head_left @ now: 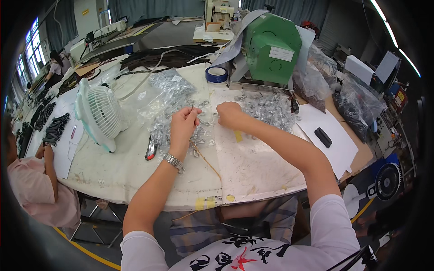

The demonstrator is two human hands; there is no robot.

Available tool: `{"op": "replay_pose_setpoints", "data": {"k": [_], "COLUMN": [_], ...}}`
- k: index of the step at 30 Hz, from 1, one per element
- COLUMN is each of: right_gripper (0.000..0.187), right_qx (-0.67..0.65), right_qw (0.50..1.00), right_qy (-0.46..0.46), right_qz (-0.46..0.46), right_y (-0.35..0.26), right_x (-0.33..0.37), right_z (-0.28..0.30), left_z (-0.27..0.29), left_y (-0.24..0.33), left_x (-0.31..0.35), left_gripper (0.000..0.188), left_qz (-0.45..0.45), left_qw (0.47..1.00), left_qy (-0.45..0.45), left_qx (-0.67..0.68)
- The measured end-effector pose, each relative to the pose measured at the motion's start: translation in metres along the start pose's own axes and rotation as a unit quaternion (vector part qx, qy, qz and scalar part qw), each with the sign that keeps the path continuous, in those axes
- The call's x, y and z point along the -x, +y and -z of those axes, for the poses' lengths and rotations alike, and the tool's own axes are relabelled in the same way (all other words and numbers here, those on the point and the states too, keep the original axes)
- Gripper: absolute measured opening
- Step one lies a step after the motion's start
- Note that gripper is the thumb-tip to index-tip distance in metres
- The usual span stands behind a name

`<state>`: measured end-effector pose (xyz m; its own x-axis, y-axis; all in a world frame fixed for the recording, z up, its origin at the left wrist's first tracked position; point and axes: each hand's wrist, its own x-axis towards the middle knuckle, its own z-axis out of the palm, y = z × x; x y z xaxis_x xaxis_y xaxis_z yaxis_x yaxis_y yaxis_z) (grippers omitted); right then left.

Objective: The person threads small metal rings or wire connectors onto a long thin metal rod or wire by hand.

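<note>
Grey-blue curtains [156, 9] hang at the back of a workshop, and before them stretches a pale, scuffed tabletop [253, 174], its near edge patched with yellow tape [205, 203]. Loose metal fittings lie across its middle: a left pile [162, 134] and a right pile [271, 110], with a few strays between. Toward the far edge, a clear bag [172, 83] of similar pieces lies behind the left pile, then a blue tape roll [216, 74] and a green machine [273, 47].

Above the inner side of the left pile, the left hand [184, 123] has thumb and fingers pinched together on a small slim piece [192, 105] that juts from the fingertips; a metal watch [173, 162] circles that wrist. Just beside it, the right hand [229, 115] is turned back-up, fingers curled under at the inner side of the right pile — whether it grips anything I cannot tell.

Nearer the near edge, a utility knife [151, 149] and a thin brown cord [208, 161] lie below the left pile. A mint fan [101, 115] stands toward the left edge; by the right edge, a black object [323, 137] rests on white sheets [341, 149]. Past the left corner sits a co-worker [40, 189].
</note>
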<state>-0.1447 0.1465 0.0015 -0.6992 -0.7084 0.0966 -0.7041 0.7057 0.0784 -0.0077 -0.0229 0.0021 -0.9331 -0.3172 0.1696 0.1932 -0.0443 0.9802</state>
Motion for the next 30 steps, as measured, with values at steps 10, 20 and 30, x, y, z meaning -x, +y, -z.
{"op": "replay_pose_setpoints", "data": {"k": [10, 20, 30], "right_gripper": [0.019, 0.016, 0.022], "right_qx": [-0.703, -0.775, -0.755], "right_qw": [0.705, 0.624, 0.651], "right_qy": [-0.033, -0.009, -0.039], "right_qz": [-0.092, -0.1, -0.06], "right_y": [-0.019, -0.013, -0.018], "right_x": [0.101, 0.122, 0.118], "right_z": [0.007, -0.012, -0.027], "left_z": [-0.01, -0.033, -0.032], "left_y": [0.001, 0.011, 0.008], "left_x": [0.005, 0.024, 0.027], "left_gripper": [0.024, 0.025, 0.018], "left_qz": [-0.081, 0.021, -0.015], "left_qw": [0.971, 0.97, 0.955], "left_qy": [-0.093, -0.168, -0.155], "left_qx": [-0.207, -0.174, -0.252]}}
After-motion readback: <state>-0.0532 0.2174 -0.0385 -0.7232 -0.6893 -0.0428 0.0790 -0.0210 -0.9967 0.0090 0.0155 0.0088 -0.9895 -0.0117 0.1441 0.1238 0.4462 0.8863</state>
